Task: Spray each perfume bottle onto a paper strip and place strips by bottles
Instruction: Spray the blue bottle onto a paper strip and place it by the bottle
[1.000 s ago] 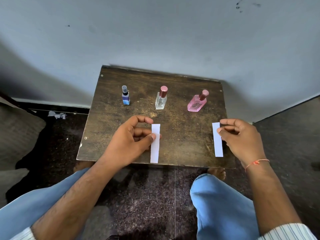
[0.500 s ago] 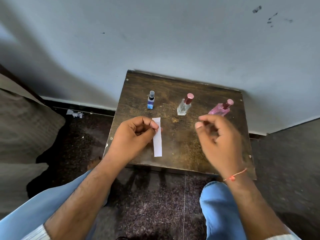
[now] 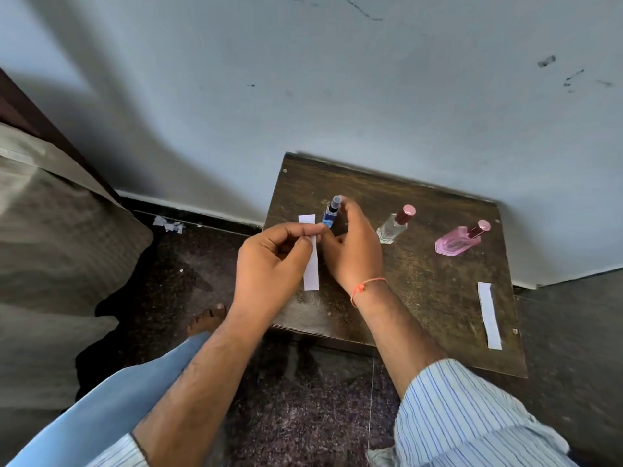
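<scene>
Blue glass forms the body of the small bottle (image 3: 328, 219), which stands near the far left corner of the table (image 3: 435, 298). The right hand (image 3: 354, 251) grips this bottle from its right side, fingers curled round it and one fingertip at the dark spray head. The left hand (image 3: 273, 261) pinches a white paper strip (image 3: 310, 261) between thumb and forefinger, fingers closed on the paper. The strip hangs upright just left of the bottle, its top end level with the bottle body and close to it; whether they touch cannot be determined.

A clear bottle (image 3: 392, 227) with a dark red cap stands right of the blue one, toward the middle of the far edge. A pink bottle (image 3: 456, 242) with a pink cap stands further right, near the far right corner. A second paper strip (image 3: 488, 315) lies flat along the right edge, near the front right corner, well apart from the bottles.

An orange thread (image 3: 367, 284) circles the right wrist. A striped sleeve (image 3: 465, 412) covers the right forearm.
</scene>
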A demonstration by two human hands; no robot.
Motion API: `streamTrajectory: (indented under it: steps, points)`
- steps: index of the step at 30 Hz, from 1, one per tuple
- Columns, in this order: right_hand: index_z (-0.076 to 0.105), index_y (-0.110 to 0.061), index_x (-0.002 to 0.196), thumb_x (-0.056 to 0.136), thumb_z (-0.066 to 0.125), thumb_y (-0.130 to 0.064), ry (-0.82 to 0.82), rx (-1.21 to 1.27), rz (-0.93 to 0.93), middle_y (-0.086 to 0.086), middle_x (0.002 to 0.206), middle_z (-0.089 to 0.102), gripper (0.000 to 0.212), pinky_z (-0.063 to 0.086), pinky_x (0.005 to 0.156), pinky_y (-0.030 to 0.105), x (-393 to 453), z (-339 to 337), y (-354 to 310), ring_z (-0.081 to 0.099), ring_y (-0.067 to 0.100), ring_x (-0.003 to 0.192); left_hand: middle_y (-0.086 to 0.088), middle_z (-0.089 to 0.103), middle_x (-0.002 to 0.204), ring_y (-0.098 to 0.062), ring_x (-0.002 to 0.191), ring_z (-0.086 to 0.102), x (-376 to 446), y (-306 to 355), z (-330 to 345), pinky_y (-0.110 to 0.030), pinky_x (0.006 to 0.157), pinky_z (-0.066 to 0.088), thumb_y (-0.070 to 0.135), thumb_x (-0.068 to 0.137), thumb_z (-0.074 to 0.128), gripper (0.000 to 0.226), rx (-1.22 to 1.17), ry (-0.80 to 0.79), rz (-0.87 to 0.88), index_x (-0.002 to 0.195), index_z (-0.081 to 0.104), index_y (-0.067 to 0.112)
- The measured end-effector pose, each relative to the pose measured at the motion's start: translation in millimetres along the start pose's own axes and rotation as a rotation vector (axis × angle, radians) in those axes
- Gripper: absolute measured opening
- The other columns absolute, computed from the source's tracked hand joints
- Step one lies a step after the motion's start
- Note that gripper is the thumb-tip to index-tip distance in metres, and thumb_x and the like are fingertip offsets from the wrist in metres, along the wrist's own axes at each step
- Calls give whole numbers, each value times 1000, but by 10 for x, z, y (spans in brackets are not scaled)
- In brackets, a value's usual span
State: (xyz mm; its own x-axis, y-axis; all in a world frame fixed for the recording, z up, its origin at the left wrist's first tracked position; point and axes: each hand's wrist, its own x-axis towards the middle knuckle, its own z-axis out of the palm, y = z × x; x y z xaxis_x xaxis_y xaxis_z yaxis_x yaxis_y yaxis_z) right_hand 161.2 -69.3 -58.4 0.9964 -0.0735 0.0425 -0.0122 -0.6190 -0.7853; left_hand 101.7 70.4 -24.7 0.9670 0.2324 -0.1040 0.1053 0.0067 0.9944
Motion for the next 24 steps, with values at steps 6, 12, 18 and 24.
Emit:
streamTrajectory:
  steps: [6,12,18,24]
  points:
    - [76,-25,115,98,76,-25,50,56,32,-16,88,75,18,48,68,23,-74,-13,8,69,-1,76,0,83,82,-5,61,60,-32,2,54,-20,59,48,2,100,70,29,-11,3,-2,98,86,26]
    - [76,-26,118,100,77,-29,24,128,10,-16,101,81,19,64,78,34,-582,-720,59,76,0,91,11,84,94,-12,84,75,-154,23,261,-25,79,61,1,101,69,27,37,-90,21,97,83,24]
    - [72,-36,120,95,76,-41,-7,382,100,0,92,83,25,68,74,57,-1013,-1321,310,81,24,85,3,79,94,-6,68,60,-251,16,418,-20,64,49,13,104,71,21,108,-343,50,116,82,25]
    - [75,-31,117,95,75,-43,-181,382,46,-7,92,79,26,69,74,55,-956,-1368,577,82,26,83,-1,76,135,-24,127,72,-244,-7,540,-55,110,57,23,106,66,30,87,-560,79,133,76,17]
